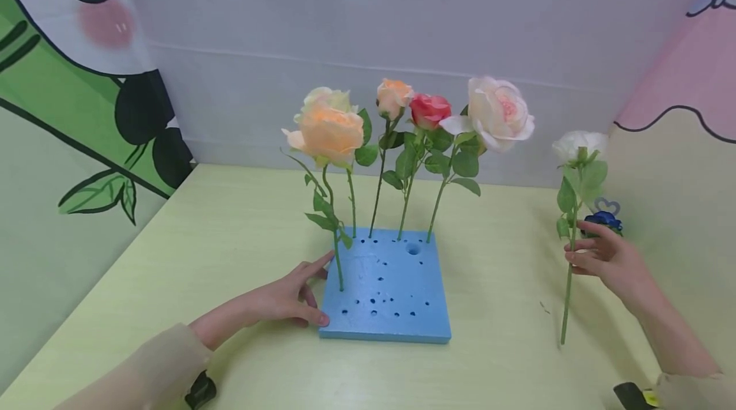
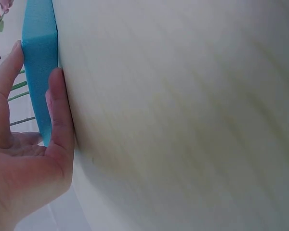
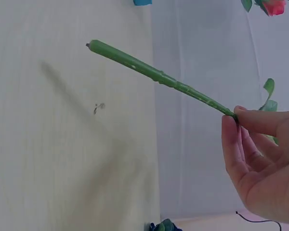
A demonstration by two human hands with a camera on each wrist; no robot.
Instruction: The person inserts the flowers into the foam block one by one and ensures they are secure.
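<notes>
A blue foam block (image 1: pixel 402 279) with holes lies on the table. My left hand (image 1: pixel 284 298) rests against its left side, thumb at the near left corner and index finger farther back; in the left wrist view extended fingers (image 2: pixel 61 110) lie along the block's edge. On the right, my right hand (image 1: pixel 612 263) pinches the stem of a white rose (image 1: pixel 581 145) between thumb and fingers. That rose stands nearly upright, bloom on top, and the bare lower stem (image 3: pixel 144 70) points down toward the table. Its leaves are partly hidden by the hand in the right wrist view.
Upright in the block stand a peach rose (image 1: pixel 330 135), a pale yellow rose (image 1: pixel 328 97), a small orange rose (image 1: pixel 393 97), a red rose (image 1: pixel 430 110) and a pale pink rose (image 1: pixel 500 113). Behind my right hand is a dark blue flower (image 1: pixel 604 223).
</notes>
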